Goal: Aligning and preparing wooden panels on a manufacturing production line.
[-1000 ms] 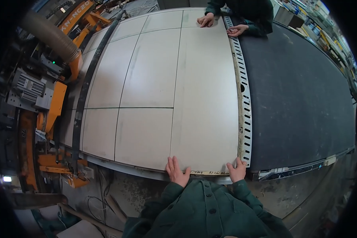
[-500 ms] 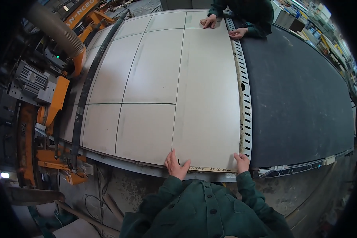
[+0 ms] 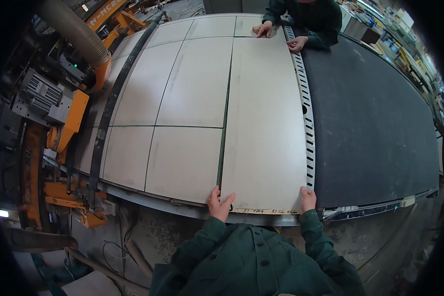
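Two hands rest on the near end of a long pale panel [image 3: 266,123] that lies lengthwise on the desk [image 3: 380,133]. The left hand [image 3: 219,203] sits at the panel's near left corner, fingers spread flat on its face and thumb out to the side, right by the dark gap that parts this panel from the neighbouring sheets. The right hand [image 3: 308,199] lies at the near right corner, fingers together and flat on the surface, just beside the perforated metal rail [image 3: 307,113] that runs along the panel's right edge. Both forearms come up in dark green sleeves.

Left of the gap lie several more pale panels [image 3: 182,98], cut into rectangles and set close together. Beyond their left edge stands orange machinery [image 3: 64,123] with a grey ribbed hose [image 3: 74,29] curving above it. Right of the rail the desk has a dark, matte top.

At the far end of the long panel, another person in a green jacket has one hand [image 3: 262,30] flat on the panel's far left corner and the other hand [image 3: 298,44] at its far right corner, touching the rail.
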A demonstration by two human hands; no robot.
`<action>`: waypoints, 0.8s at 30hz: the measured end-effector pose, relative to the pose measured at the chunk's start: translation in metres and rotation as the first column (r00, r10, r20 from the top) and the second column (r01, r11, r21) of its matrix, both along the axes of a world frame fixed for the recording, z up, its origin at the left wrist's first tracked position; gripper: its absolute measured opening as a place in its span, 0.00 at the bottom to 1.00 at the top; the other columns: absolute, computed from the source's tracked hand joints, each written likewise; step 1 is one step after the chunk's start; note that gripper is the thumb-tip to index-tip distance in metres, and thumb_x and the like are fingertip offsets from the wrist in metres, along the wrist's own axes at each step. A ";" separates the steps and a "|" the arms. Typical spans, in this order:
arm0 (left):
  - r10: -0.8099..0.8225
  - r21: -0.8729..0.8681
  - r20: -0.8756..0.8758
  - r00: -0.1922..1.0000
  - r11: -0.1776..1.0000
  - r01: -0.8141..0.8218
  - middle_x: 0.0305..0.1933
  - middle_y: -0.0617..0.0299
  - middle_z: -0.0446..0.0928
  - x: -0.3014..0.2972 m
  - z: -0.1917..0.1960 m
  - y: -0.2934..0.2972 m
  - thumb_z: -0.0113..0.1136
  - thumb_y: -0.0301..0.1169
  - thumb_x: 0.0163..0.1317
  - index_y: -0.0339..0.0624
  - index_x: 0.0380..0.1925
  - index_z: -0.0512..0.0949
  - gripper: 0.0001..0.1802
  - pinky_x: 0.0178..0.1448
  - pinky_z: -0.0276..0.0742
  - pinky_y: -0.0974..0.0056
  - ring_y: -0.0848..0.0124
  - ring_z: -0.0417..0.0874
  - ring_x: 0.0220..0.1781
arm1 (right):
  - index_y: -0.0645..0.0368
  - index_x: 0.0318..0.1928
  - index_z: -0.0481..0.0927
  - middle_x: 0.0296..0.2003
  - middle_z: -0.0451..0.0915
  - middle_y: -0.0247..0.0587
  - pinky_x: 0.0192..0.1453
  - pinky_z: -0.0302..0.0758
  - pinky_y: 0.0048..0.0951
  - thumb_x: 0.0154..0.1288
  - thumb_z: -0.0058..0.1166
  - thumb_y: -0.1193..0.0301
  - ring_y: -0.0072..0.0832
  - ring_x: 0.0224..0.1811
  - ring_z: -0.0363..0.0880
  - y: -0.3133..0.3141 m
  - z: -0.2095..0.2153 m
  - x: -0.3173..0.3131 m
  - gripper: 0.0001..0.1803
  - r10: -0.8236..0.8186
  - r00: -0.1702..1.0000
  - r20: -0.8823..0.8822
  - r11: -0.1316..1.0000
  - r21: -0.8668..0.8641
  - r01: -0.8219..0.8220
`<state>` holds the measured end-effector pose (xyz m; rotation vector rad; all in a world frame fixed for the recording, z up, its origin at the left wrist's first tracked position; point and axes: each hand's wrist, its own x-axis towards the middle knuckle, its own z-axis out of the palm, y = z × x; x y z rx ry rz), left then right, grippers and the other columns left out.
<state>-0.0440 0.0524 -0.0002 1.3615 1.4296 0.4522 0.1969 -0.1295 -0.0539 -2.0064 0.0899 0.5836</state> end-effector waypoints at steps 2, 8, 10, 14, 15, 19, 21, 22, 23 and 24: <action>0.023 -0.032 0.025 0.999 0.999 -0.022 0.43 0.51 0.67 -0.004 -0.008 0.004 0.63 0.43 0.38 0.34 0.49 0.61 0.39 0.49 0.63 0.64 0.64 0.66 0.46 | 0.65 0.29 0.70 0.25 0.71 0.38 0.34 0.65 0.23 0.51 0.52 0.61 0.23 0.28 0.66 0.004 0.004 -0.003 0.17 0.007 1.000 0.029 1.000 0.029 -0.008; 0.002 -0.075 0.017 1.000 0.997 0.000 0.41 0.49 0.70 -0.009 -0.014 0.012 0.63 0.44 0.38 0.29 0.44 0.67 0.36 0.48 0.65 0.65 0.64 0.70 0.45 | 0.65 0.31 0.71 0.26 0.72 0.38 0.34 0.65 0.23 0.52 0.51 0.63 0.23 0.28 0.66 0.002 -0.001 -0.009 0.15 0.023 0.999 0.043 0.998 0.050 -0.025; 0.013 -0.035 0.007 1.000 0.999 -0.012 0.42 0.48 0.69 -0.010 -0.018 0.013 0.63 0.44 0.38 0.29 0.43 0.67 0.35 0.48 0.65 0.65 0.64 0.70 0.45 | 0.64 0.30 0.71 0.26 0.72 0.37 0.32 0.65 0.23 0.52 0.51 0.63 0.22 0.27 0.66 0.005 0.004 -0.014 0.15 0.039 0.998 0.056 0.999 0.018 -0.040; 0.033 -0.020 0.032 0.999 0.999 -0.032 0.44 0.47 0.68 -0.012 -0.025 0.014 0.63 0.44 0.39 0.29 0.43 0.67 0.35 0.48 0.65 0.64 0.62 0.70 0.45 | 0.64 0.30 0.70 0.25 0.71 0.36 0.31 0.65 0.22 0.51 0.52 0.63 0.21 0.26 0.66 0.008 0.003 -0.017 0.15 0.007 1.000 0.023 0.998 0.057 -0.008; 0.035 -0.029 0.025 0.999 0.999 -0.034 0.44 0.46 0.67 -0.011 -0.023 0.014 0.63 0.44 0.39 0.29 0.43 0.67 0.35 0.48 0.65 0.64 0.62 0.70 0.46 | 0.64 0.30 0.70 0.25 0.71 0.36 0.31 0.65 0.22 0.51 0.52 0.63 0.21 0.26 0.66 0.009 0.006 -0.018 0.15 0.005 1.000 0.023 0.999 0.049 -0.006; 0.021 -0.062 0.048 0.999 0.998 -0.018 0.44 0.46 0.67 -0.007 -0.016 0.015 0.63 0.43 0.39 0.28 0.43 0.67 0.35 0.48 0.65 0.64 0.62 0.69 0.46 | 0.63 0.32 0.69 0.25 0.71 0.36 0.30 0.65 0.22 0.52 0.51 0.63 0.21 0.26 0.65 0.007 0.002 -0.013 0.15 -0.009 1.000 0.015 0.998 0.069 0.008; 0.030 -0.023 0.050 0.998 0.999 -0.029 0.43 0.46 0.67 -0.009 -0.023 0.015 0.64 0.43 0.39 0.28 0.42 0.67 0.34 0.47 0.66 0.64 0.62 0.70 0.45 | 0.63 0.32 0.69 0.25 0.71 0.36 0.30 0.65 0.22 0.52 0.51 0.63 0.21 0.26 0.65 0.008 0.002 -0.013 0.15 0.002 1.000 0.030 0.998 0.065 -0.004; 0.031 -0.023 0.049 0.998 0.999 -0.030 0.43 0.46 0.67 -0.009 -0.026 0.016 0.64 0.43 0.39 0.28 0.42 0.67 0.34 0.47 0.66 0.64 0.62 0.70 0.45 | 0.63 0.32 0.69 0.25 0.71 0.36 0.30 0.65 0.23 0.52 0.51 0.63 0.21 0.26 0.65 0.010 0.004 -0.014 0.16 0.014 0.999 0.046 0.998 0.062 -0.016; 0.039 -0.014 0.067 0.997 0.999 -0.039 0.43 0.47 0.67 -0.010 -0.029 0.017 0.64 0.43 0.39 0.28 0.42 0.68 0.34 0.47 0.66 0.64 0.62 0.70 0.44 | 0.63 0.32 0.69 0.25 0.71 0.36 0.30 0.65 0.23 0.52 0.51 0.63 0.21 0.26 0.65 0.012 0.007 -0.015 0.16 0.015 0.999 0.045 0.998 0.062 -0.018; 0.048 -0.004 0.085 0.995 0.999 -0.048 0.42 0.47 0.67 -0.011 -0.032 0.018 0.64 0.43 0.38 0.27 0.42 0.68 0.34 0.46 0.66 0.64 0.62 0.70 0.44 | 0.64 0.32 0.69 0.25 0.71 0.36 0.30 0.65 0.22 0.52 0.51 0.63 0.21 0.26 0.65 0.015 0.010 -0.017 0.15 0.006 1.000 0.028 0.998 0.055 -0.007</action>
